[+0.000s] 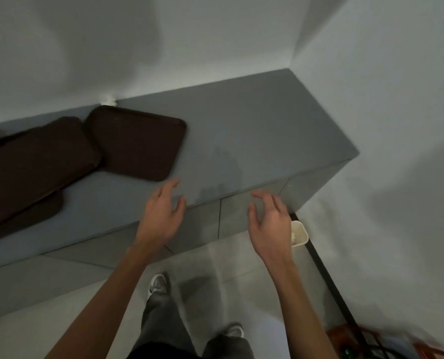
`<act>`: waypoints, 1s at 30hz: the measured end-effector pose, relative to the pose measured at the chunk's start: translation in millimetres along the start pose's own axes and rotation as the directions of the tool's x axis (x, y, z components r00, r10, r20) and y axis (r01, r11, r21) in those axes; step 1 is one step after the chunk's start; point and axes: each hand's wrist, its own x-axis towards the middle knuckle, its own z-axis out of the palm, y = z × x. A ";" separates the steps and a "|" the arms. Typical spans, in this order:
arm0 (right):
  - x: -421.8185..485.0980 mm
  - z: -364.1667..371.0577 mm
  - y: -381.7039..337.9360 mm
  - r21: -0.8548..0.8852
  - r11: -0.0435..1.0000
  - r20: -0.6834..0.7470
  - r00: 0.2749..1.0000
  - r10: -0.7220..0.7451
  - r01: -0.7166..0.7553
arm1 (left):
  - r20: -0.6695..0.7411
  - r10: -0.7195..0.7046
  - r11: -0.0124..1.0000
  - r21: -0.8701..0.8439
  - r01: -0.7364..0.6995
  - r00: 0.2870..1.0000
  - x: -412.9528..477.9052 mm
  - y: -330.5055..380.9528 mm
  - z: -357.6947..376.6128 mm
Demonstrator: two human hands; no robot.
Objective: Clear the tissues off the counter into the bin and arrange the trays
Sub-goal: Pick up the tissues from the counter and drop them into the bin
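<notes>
Head view: grey counter (254, 130) in white-walled corner, brown trays (135, 143) at left

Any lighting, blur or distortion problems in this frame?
Head view: dim, flat light; faint finger shadows on the counter; trays, left hand and right hand softly motion-blurred; wide-angle lens slants the walls; bottom right corner smeared worst.

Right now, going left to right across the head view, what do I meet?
In order: stacked trays → single tray → right hand → bin. The left hand and tissue overlap the single tray, so skipped.
</notes>
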 end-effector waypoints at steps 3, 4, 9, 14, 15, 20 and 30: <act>20.3 43.9 -39.1 0.023 0.997 0.064 0.995 -0.073 0.072 | -0.030 -0.071 0.997 0.011 0.071 0.997 16.5 -45.8 -36.0; 27.8 61.1 -50.9 0.031 0.995 0.085 0.992 -0.094 0.091 | -0.040 -0.101 0.995 0.008 0.101 0.994 23.0 -62.5 -47.7; 69.3 158.1 -109.6 0.028 0.990 0.144 0.980 -0.139 0.136 | -0.078 -0.187 0.981 0.027 0.190 0.979 73.5 -149.1 -105.8; 112.3 251.5 -164.6 0.020 0.993 0.195 0.974 -0.116 0.114 | -0.055 -0.249 0.959 0.123 0.254 0.967 148.4 -242.3 -150.1; 121.8 269.2 -175.3 0.014 0.995 0.209 0.972 -0.103 0.103 | -0.056 -0.254 0.955 0.142 0.259 0.966 162.5 -261.8 -155.1; 182.2 353.6 -228.4 -0.010 0.995 0.316 0.945 -0.089 0.097 | -0.021 -0.337 0.909 0.252 0.331 0.941 211.8 -351.7 -168.0; 336.8 526.4 -299.6 -0.204 0.938 0.576 0.809 -0.118 0.282 | -0.040 -0.306 0.896 0.326 0.302 0.951 223.8 -400.2 -155.3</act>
